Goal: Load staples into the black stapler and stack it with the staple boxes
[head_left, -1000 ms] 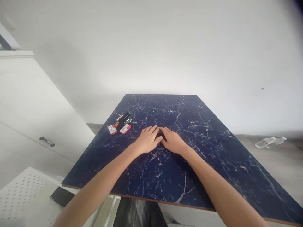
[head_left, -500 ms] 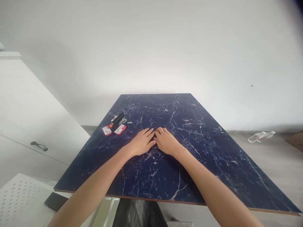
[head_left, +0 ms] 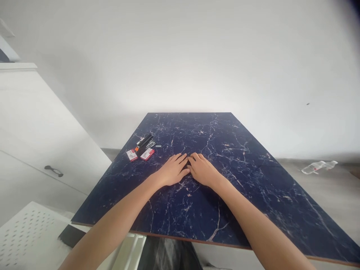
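Note:
Palm down on the dark blue marbled tabletop (head_left: 168, 206), my left hand (head_left: 173, 169) lies with its fingers stretched out. My right hand (head_left: 203, 169) rests beside it, palm down and fingers apart, the fingertips of the two hands almost meeting. Neither hand holds anything that I can see. Beyond my left hand, on the table's left side, is a black stapler (head_left: 145, 142) with shiny metal parts. Two small red-and-white boxes, a left box (head_left: 131, 155) and a right box (head_left: 147, 154), lie against its near end. A small grey strip (head_left: 158, 146) sits to its right.
A white cabinet (head_left: 56, 123) with a dark handle (head_left: 53, 171) stands left of the table. Nearer is a white perforated surface (head_left: 30, 232). Clear plastic bottles (head_left: 313, 167) lie on the floor at right. A pale wall (head_left: 191, 56) closes off the back.
The whole view has swung slightly left, so everything appears a little further right. Both hands keep the same place on the tabletop.

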`<action>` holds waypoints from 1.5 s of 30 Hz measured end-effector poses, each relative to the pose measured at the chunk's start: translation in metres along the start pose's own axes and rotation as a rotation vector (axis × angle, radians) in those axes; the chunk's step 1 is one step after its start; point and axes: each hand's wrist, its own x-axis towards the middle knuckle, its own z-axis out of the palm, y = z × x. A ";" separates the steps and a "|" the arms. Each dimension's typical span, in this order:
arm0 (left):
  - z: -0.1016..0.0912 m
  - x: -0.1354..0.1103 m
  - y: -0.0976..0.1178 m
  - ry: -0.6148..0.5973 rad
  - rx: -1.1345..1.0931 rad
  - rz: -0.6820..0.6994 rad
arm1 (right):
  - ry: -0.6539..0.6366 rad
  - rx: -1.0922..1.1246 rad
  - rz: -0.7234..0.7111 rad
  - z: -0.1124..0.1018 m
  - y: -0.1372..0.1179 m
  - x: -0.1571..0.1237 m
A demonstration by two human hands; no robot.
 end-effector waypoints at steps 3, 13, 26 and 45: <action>-0.001 0.000 -0.001 0.006 0.002 0.003 | 0.020 -0.017 -0.030 -0.001 0.000 0.000; -0.006 0.000 0.001 0.126 0.015 0.020 | 0.036 0.171 0.062 -0.002 0.007 -0.002; -0.053 -0.036 -0.112 0.654 0.111 -0.977 | 0.029 0.325 0.130 -0.001 0.016 0.001; -0.053 -0.021 -0.087 0.437 -0.126 -0.272 | 0.058 0.331 0.146 0.004 0.017 0.002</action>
